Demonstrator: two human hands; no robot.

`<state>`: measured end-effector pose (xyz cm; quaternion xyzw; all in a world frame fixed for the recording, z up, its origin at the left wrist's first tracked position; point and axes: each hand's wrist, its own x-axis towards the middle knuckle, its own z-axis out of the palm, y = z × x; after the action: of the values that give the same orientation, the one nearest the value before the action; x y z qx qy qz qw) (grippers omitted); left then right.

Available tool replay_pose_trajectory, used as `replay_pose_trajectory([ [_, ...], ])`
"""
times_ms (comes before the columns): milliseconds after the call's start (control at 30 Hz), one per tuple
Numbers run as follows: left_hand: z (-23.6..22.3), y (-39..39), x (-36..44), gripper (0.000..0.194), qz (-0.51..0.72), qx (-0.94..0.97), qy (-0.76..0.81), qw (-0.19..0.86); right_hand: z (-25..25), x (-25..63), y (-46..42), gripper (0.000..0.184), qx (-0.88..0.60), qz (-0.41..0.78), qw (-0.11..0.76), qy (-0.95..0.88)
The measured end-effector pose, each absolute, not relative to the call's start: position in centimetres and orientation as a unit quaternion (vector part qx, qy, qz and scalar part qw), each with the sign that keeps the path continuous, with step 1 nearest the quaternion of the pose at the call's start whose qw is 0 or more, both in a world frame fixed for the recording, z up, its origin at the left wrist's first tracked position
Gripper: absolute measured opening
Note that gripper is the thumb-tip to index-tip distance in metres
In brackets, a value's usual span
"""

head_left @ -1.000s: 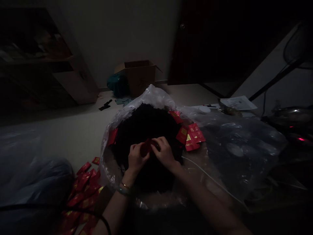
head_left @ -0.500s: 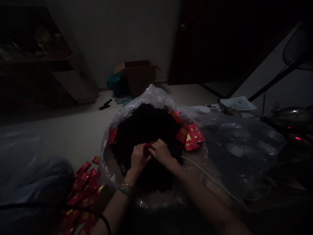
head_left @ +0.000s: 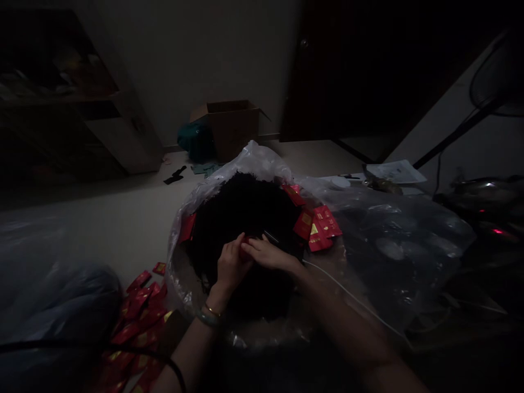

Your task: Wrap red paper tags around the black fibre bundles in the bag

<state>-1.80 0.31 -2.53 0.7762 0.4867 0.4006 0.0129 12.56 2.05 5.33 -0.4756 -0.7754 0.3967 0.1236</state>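
Because the fingers of my left hand (head_left: 231, 265) and right hand (head_left: 268, 254) close narrowly around a small red packet (head_left: 245, 240) over the middle of the black heap (head_left: 245, 202), a slack pinch in this dimness could drop it there, short of the loose packets (head_left: 326, 219) toward three o'clock. They cover so much that I cannot tell its heading or long axis.

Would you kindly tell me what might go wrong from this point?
The red item between the left hand and right hand might slip into the dark pile. The red packets at the pile's right edge might slide if bumped. The white cord near the right forearm might snag.
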Motion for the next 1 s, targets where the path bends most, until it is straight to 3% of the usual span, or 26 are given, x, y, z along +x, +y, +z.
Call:
replay_pose_trajectory([
  [267, -2.2, 0.4, -2.1, 0.053, 0.385, 0.774, 0.494, 0.091, 6.0, 12.3, 2.1, 0.054, -0.456, 0.459, 0.128, -0.752],
  [400, -2.2, 0.5, -2.5, 0.053, 0.414, 0.755, 0.5, 0.096, 5.5, 13.4, 2.7, 0.06, -0.458, 0.505, 0.26, -0.684],
  [500, -1.9, 0.7, -2.8, 0.053, 0.444, 0.73, 0.51, 0.105, 4.3, 14.7, 2.9, 0.051, -0.545, 0.46, 0.343, -0.612],
  [600, -1.6, 0.8, -3.0, 0.051, 0.481, 0.693, 0.522, 0.126, 2.5, 15.2, 2.1, 0.034, -0.558, 0.399, 0.218, -0.694],
  [733, -1.4, 0.9, -3.0, 0.051, 0.513, 0.663, 0.53, 0.126, 0.5, 13.4, 0.1, 0.105, -0.533, 0.337, 0.019, -0.776],
  [800, -1.4, 0.9, -3.1, 0.052, 0.509, 0.666, 0.531, 0.123, 0.1, 11.9, -0.6, 0.115, -0.536, 0.299, -0.017, -0.789],
  [900, -1.7, 1.0, -3.2, 0.052, 0.501, 0.669, 0.539, 0.104, 0.1, 10.2, -1.1, 0.106, -0.527, 0.239, -0.013, -0.816],
  [1000, -1.8, 1.1, -3.3, 0.051, 0.502, 0.672, 0.536, 0.096, 0.3, 10.3, -1.0, 0.079, -0.536, 0.211, 0.0, -0.818],
])
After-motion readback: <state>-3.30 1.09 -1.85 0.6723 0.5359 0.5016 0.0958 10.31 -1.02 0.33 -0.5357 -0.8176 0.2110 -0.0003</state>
